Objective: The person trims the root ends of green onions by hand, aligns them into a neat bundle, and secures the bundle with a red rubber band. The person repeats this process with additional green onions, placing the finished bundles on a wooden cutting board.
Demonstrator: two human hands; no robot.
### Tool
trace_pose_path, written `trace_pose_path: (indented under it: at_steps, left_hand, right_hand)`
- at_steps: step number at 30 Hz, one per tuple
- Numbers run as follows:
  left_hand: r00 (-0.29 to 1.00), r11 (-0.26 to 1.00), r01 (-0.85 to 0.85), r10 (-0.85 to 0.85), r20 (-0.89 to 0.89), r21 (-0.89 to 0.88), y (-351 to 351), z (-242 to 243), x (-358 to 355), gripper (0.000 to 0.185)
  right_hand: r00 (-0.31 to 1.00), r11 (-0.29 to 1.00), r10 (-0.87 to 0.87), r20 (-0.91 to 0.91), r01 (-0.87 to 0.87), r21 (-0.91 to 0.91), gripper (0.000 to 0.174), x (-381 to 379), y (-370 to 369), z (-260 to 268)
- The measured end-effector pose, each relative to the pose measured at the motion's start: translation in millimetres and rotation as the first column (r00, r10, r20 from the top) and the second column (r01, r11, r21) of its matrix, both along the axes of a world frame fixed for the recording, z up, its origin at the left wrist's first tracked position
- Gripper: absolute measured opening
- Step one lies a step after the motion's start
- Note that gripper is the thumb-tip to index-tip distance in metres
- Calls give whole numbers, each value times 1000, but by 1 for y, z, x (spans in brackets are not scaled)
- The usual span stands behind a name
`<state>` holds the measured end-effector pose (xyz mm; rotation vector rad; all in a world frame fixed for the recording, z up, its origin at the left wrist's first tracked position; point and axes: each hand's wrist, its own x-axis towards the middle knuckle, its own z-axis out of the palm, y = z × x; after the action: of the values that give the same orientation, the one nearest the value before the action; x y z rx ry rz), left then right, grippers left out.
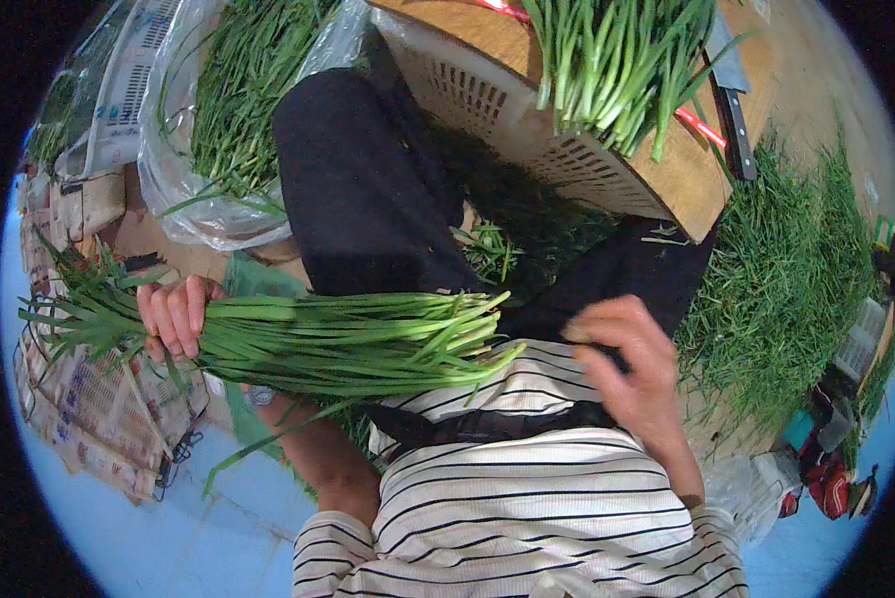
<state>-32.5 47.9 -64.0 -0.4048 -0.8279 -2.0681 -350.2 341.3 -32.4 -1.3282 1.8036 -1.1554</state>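
Observation:
A thick bundle of garlic chives [342, 340] lies sideways across my lap, with its pale cut ends to the right and its leafy tips to the left. My left hand [174, 318] grips it near the leafy end, and a few long leaves droop below. To the right of the pale ends, my right hand [630, 359] is in the air, blurred, with thumb and fingers apart and nothing visible in it. Another bunch of chives [612, 75] rests on a wooden board [698, 190] in front of me. A red and white strip [700, 127] shows beside that bunch.
A black-handled knife [735, 112] lies at the board's right side. Under the board stands a plastic crate [485, 97]. Loose greens fill a clear plastic bag [215, 220] at the left, and a large heap of greens [776, 299] covers the floor at the right.

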Motion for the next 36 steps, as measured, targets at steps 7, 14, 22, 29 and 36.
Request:
trace_pose_path:
  at_steps: [7, 14, 22, 29, 36]
  left_hand:
    - [994, 996, -90, 90, -68, 4, 6, -1, -5, 20]
    - [992, 991, -113, 116, -40, 65, 8, -8, 1, 19]
    - [983, 974, -159, 171, -69, 161, 15, -11, 0, 19]
    - [996, 996, -77, 79, -35, 52, 6, -6, 0, 24]
    - [999, 999, -19, 20, -28, 33, 1, -6, 2, 27]
  right_hand:
    - [840, 856, 458, -292, -506, -111, 24, 25, -76, -2]
    - [980, 952, 199, -4, -194, -238, 17, 22, -61, -20]
    - [815, 804, -530, 234, 395, 445, 9, -38, 29, -50]
    - [992, 999, 26, 122, -31, 37, 34, -3, -38, -18]
    - [788, 789, 613, 60, -614, 5, 21, 6, -97, -45]
